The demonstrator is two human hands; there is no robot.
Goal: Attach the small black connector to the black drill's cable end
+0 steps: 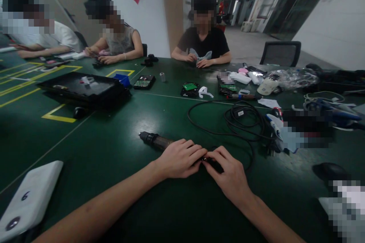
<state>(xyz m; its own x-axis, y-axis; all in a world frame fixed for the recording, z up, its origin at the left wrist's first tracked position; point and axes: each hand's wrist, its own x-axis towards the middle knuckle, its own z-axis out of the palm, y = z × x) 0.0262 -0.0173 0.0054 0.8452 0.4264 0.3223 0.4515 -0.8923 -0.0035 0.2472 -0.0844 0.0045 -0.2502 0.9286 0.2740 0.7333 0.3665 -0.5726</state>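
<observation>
A dark electric screwdriver (155, 140) lies slanting over the green table, its metal tip pointing to the left. My left hand (181, 159) is closed over its body from above. At the screwdriver's rear end my right hand (228, 169) pinches a black cable end, with a small shiny part between the fingertips of both hands. The fingers hide whether the cable end is seated in the screwdriver. From behind my right hand the black cable (252, 152) curves back to a loose coil (242, 115).
A black tray-like casing (85, 89) stands at the left. Hard drives with green boards (190, 88) lie farther back. Gloves, plastic wrap (296, 78) and tools crowd the right. A white power bank (31, 197) is near left. Three people sit across the table.
</observation>
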